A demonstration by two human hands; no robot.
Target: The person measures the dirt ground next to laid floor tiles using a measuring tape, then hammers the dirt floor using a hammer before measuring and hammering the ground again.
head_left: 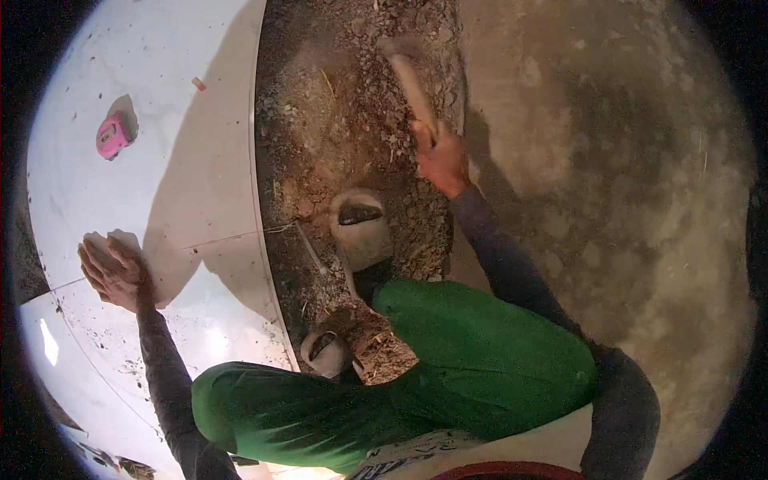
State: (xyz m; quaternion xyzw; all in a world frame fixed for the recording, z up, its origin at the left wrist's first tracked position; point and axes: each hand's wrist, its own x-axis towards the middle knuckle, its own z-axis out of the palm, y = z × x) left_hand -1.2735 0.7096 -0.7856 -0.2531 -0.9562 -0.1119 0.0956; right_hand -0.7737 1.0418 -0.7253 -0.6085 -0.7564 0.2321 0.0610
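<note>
My right hand is closed round the pale wooden handle of a tool, possibly a hammer. The tool's head, at the far end over the loose soil, is smeared and its shape cannot be made out. My left hand rests on the white tiles to the left, palm down with its fingers stretched out. Farther along the same tiles lies a pink tape measure, out of the left hand's reach.
Both my shoes, one ahead of the other, stand in the soil strip beside the straight tile edge. A thin pale rod lies by the front shoe. A small orange-brown chip sits on the tiles. Rough concrete spans the right side.
</note>
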